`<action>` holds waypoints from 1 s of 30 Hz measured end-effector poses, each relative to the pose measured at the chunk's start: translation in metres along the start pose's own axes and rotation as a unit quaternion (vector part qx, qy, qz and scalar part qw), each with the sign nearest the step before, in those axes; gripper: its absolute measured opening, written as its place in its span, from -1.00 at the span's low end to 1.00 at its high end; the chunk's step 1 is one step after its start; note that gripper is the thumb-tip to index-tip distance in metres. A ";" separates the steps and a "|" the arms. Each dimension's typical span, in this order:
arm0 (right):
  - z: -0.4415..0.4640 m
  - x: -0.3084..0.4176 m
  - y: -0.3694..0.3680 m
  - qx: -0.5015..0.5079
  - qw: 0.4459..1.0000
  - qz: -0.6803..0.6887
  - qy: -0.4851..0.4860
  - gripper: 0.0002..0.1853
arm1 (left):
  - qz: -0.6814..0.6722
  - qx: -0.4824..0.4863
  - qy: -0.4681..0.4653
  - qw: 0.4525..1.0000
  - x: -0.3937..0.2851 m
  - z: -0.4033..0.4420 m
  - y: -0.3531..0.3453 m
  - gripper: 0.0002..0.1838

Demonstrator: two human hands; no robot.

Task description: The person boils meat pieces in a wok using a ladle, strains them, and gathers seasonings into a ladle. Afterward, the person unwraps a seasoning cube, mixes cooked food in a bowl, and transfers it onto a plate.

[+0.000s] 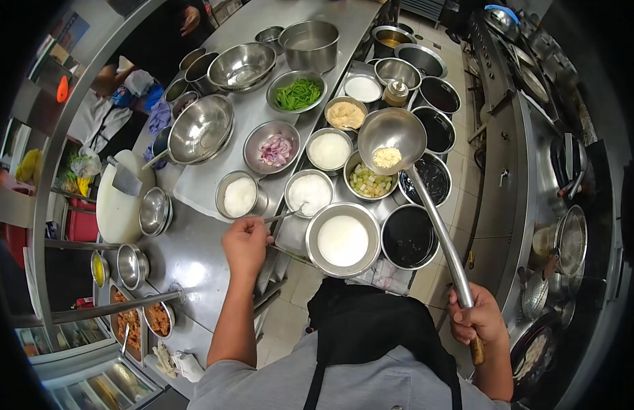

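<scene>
My left hand (247, 242) is closed on the handle of a spoon (284, 215), whose tip rests in a bowl of white powder (310, 194). A large ladle (392, 131) is held by its long handle in my right hand (478, 316); some pale yellow granules (386, 158) lie in its cup. The ladle's cup is over the bowls, beside the chopped pale green vegetable (370, 180). A wide pot of white contents (343, 240) stands nearest my body. Just left of the spoon's bowl is another bowl of white powder (240, 197).
Sliced purple onion (276, 149) and cut green vegetable (298, 94) sit in metal bowls further back. Containers of dark liquid (408, 236) line the right side. A stove counter (498, 157) runs along the right. Another person's hand (190, 21) shows at the upper left.
</scene>
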State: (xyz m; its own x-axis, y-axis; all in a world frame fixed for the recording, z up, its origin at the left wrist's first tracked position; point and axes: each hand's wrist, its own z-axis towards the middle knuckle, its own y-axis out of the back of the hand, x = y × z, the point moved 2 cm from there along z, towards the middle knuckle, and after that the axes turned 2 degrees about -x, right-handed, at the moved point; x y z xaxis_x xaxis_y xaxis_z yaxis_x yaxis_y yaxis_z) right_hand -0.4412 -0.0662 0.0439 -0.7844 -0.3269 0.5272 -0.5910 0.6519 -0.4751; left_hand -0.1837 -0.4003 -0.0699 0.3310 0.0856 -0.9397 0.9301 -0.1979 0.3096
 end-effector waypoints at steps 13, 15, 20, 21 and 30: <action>0.001 -0.006 -0.004 0.000 0.998 -0.026 -0.060 -0.68 | -0.140 -0.015 0.004 0.990 -0.041 -0.001 0.010 -0.83; 0.004 -0.009 -0.005 0.030 0.996 -0.003 -0.082 -0.69 | -0.121 -0.043 -0.036 0.991 -0.055 -0.006 0.001 -0.82; 0.002 -0.012 -0.003 0.064 0.993 0.023 -0.094 -0.71 | 0.008 -0.054 -0.092 0.994 -0.039 -0.009 0.002 -0.80; 0.002 -0.013 -0.003 0.066 0.993 0.023 -0.096 -0.71 | 0.038 -0.054 -0.097 0.993 -0.032 -0.010 0.003 -0.80; -0.004 -0.012 0.004 0.039 0.997 0.026 -0.057 -0.72 | 0.103 -0.031 -0.124 0.986 0.004 -0.019 -0.008 -0.81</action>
State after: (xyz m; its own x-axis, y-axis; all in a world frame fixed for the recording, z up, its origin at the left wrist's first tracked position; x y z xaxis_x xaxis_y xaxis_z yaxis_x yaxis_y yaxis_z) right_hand -0.4336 -0.0574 0.0387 -0.8285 -0.3726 0.4179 -0.5577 0.6159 -0.5565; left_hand -0.1865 -0.3801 -0.0729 0.4712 -0.1932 -0.8606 0.8581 -0.1250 0.4980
